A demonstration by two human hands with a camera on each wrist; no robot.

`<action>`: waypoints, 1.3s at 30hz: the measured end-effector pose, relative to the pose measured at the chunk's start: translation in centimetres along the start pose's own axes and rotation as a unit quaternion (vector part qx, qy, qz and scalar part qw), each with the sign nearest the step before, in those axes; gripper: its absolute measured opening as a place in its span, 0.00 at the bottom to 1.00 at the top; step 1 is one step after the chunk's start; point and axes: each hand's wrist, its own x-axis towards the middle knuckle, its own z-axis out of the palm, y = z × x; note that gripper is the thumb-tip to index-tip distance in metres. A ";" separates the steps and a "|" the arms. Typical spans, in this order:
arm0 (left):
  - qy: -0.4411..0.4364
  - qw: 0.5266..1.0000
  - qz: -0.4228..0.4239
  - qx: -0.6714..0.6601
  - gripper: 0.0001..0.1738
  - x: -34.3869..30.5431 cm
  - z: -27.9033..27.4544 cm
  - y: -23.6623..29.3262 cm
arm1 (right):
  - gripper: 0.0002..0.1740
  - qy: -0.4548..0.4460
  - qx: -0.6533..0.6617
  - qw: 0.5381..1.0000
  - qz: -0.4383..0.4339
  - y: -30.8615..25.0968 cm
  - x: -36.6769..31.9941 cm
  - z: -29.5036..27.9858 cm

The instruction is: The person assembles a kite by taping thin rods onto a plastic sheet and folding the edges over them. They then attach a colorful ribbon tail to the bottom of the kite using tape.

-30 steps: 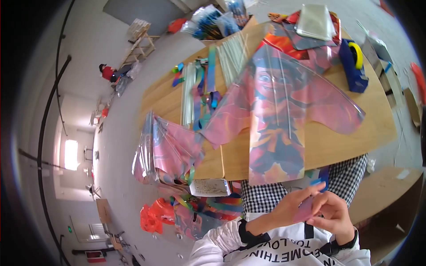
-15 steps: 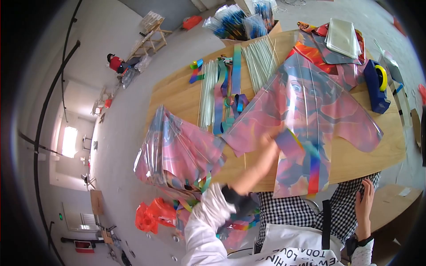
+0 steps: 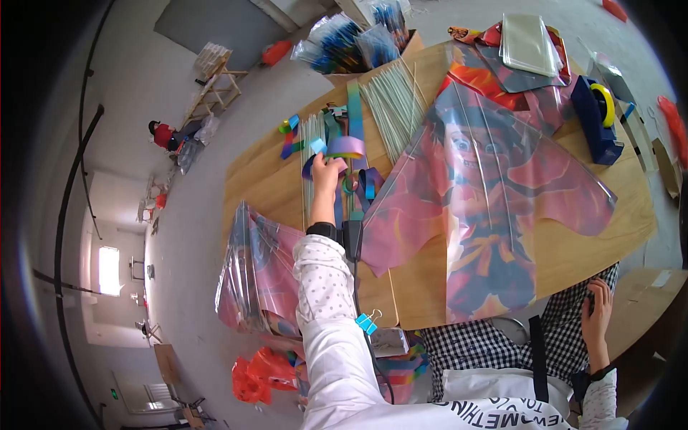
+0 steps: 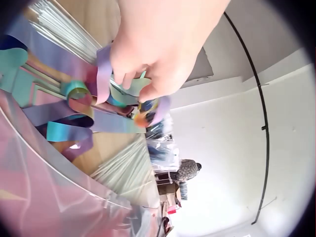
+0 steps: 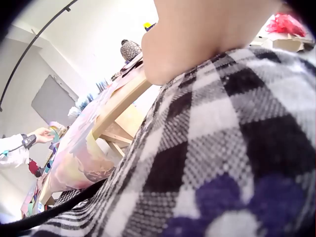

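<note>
My left hand is stretched out over the left part of the table, pinching a multicoloured ribbon that curls up beside the fingers. In the left wrist view the thumb and curled fingers hang over a heap of ribbons, and a purple strip loops past the knuckles. My right hand rests on the black-and-white checked cloth over the lap, fingers loosely laid. A pink kite with a cartoon figure lies spread in front of me, thin rods along it.
Bundles of pale rods lie behind the ribbons. A blue tape dispenser stands at the right, near stacked clear sheets. Another folded kite overhangs the left edge. A box of packaged goods stands behind the table.
My hands were together near the lap with a ribbon; then the left carried it across the kite to the ribbon heap at the left. The right hand went down onto the thigh.
</note>
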 end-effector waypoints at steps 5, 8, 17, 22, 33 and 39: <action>0.140 0.967 0.130 0.168 0.35 -0.7 -1.6 -5.8 | 0.18 0.011 -0.003 1.000 -0.011 0.1 0.1 0.2; 0.086 0.917 0.011 0.390 0.34 -5.4 -0.7 0.2 | 0.18 0.008 -0.002 1.000 -0.013 0.1 0.3 0.1; 0.140 0.971 0.018 0.192 0.34 -4.8 -0.7 -3.4 | 0.17 0.017 -0.014 1.000 -0.017 -0.3 0.3 0.0; 0.075 0.974 0.018 0.213 0.33 -5.4 -0.6 -4.0 | 0.16 0.017 -0.024 0.999 -0.013 -0.4 0.2 0.1; 0.095 0.921 -0.042 0.376 0.35 -6.5 0.8 -2.4 | 0.15 0.027 -0.001 1.000 -0.010 -0.7 0.4 -0.3; 0.146 0.988 -0.031 0.040 0.18 -5.4 0.2 -3.5 | 0.14 0.029 0.004 1.000 -0.010 -0.6 0.5 -0.4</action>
